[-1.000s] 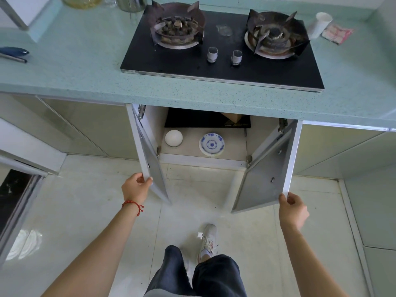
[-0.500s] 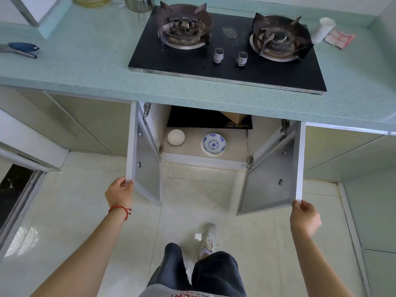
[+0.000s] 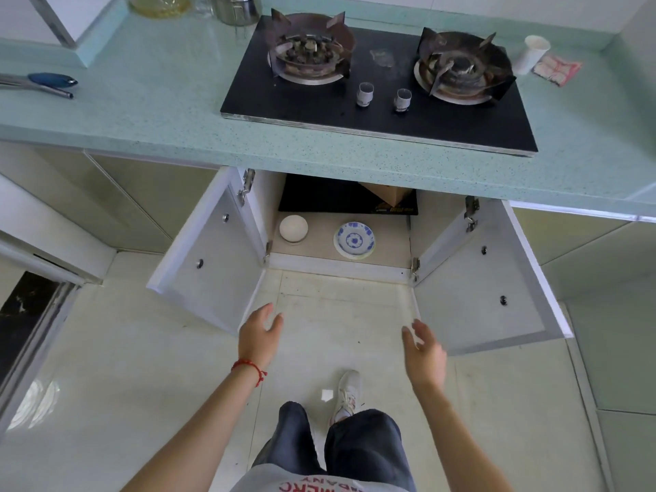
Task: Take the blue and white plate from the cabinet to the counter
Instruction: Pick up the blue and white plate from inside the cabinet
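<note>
The blue and white plate (image 3: pixel 354 240) lies flat on the cabinet floor (image 3: pixel 319 245), near its front edge and right of centre. Both cabinet doors stand wide open: the left door (image 3: pixel 209 257) and the right door (image 3: pixel 486 278). My left hand (image 3: pixel 259 335) hovers over the floor tiles in front of the cabinet, fingers apart, holding nothing. My right hand (image 3: pixel 424 353) hangs beside it to the right, also open and empty. Both hands are well short of the plate. The pale green counter (image 3: pixel 149 101) runs above the cabinet.
A white round bowl (image 3: pixel 293 228) sits left of the plate. A dark slab (image 3: pixel 330 197) and a cardboard box (image 3: pixel 385 194) fill the cabinet's back. A black gas hob (image 3: pixel 383 90) occupies the counter, with a paper cup (image 3: pixel 530 53), a cloth (image 3: pixel 557 68) and blue-handled tongs (image 3: pixel 46 83).
Both hands have let go of the cabinet doors and moved inward in front of the opening. The doors have swung out fully open.
</note>
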`<control>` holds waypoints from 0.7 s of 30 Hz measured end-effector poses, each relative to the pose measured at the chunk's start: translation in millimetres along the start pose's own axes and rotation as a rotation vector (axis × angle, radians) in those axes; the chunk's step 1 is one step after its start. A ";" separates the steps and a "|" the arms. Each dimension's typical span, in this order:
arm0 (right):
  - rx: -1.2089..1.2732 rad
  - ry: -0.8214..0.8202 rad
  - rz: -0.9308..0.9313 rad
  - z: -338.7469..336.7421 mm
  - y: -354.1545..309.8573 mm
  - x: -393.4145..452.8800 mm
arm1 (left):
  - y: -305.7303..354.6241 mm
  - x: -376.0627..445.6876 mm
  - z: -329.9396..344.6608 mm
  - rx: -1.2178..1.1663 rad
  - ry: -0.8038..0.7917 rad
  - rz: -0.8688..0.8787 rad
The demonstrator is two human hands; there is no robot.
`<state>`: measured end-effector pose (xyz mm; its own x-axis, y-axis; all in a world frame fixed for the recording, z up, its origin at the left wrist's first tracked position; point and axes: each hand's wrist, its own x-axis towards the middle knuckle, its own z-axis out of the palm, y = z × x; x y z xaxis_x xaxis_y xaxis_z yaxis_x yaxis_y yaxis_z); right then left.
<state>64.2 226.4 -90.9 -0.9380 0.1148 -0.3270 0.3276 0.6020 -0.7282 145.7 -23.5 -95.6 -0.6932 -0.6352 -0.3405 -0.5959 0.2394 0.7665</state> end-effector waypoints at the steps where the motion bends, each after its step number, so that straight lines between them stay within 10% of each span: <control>1: -0.040 -0.036 -0.060 3.9 -5.1 -1.5 | 2.5 -0.7 3.2 0.051 -0.035 0.060; 9: -0.378 -0.147 -0.404 9.3 -33.2 17.8 | 27.1 12.0 30.8 0.564 -0.155 0.461; 21: -0.549 -0.234 -0.482 -10.7 -31.4 125.8 | 66.0 67.1 100.2 0.747 -0.187 0.452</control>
<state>-65.2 230.5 -102.7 -0.8945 -0.3932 -0.2127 -0.2721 0.8564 -0.4388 19.3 23.2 -122.4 -0.9418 -0.2495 -0.2253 -0.3129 0.8956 0.3162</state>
